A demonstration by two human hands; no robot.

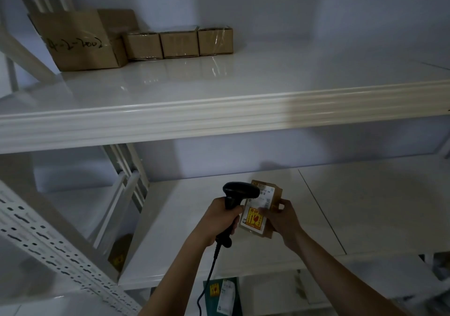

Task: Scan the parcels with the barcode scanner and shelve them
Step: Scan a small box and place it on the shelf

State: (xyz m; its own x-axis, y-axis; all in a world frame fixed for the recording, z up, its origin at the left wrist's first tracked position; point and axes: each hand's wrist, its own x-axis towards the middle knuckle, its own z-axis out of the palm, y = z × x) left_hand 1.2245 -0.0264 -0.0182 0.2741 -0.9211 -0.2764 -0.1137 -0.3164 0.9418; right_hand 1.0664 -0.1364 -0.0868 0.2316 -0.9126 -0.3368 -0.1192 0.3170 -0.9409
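Item: small brown parcel [261,212], label up, over middle shelf [365,206], gripped in my R hand [282,218]. My L hand [220,220] wrapped round black scanner [237,195] handle, head just over parcel label. Upper shelf [219,111]: five cardboard boxes [179,42] at back left.

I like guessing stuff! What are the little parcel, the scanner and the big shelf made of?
Parcel: looks like brown cardboard, matte, with paper stickers. Scanner: probably black plastic, smooth with a dull sheen. Shelf: likely painted metal, glossy white, mirroring the boxes.
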